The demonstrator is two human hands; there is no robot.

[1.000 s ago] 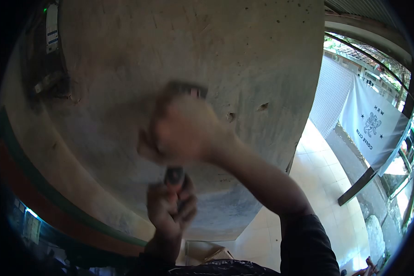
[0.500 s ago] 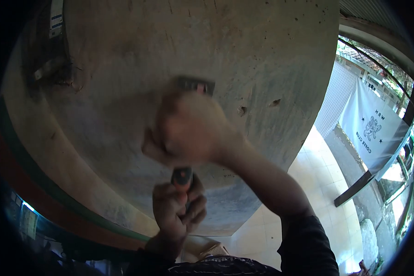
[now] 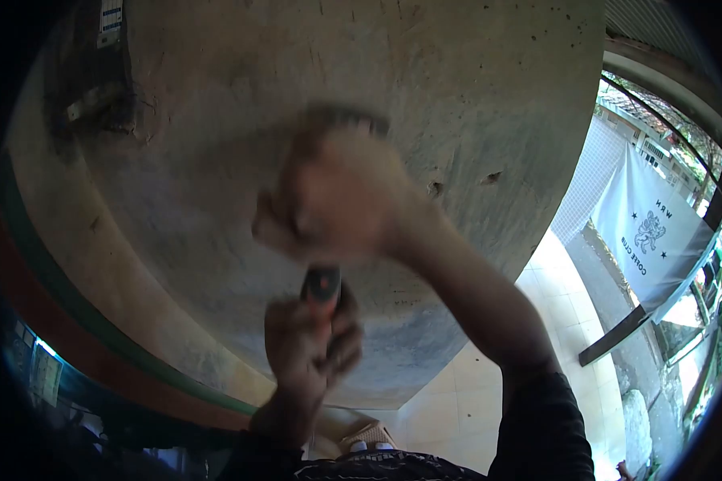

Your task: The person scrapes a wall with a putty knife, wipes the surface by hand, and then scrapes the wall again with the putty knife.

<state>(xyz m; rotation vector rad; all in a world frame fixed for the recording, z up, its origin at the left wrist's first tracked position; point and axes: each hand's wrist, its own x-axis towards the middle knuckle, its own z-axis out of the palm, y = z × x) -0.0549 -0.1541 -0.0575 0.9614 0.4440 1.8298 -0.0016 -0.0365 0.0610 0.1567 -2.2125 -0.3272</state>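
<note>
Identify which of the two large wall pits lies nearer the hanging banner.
The wider pit, farther right; the other pit is rounder and nearer the right hand.

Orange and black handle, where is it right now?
In the head view, the orange-and-black handle is just left of centre, held in the left hand, below the right hand.

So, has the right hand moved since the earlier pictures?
Yes: slightly up in view; the right hand sits higher against the nearer wall hole.
</note>
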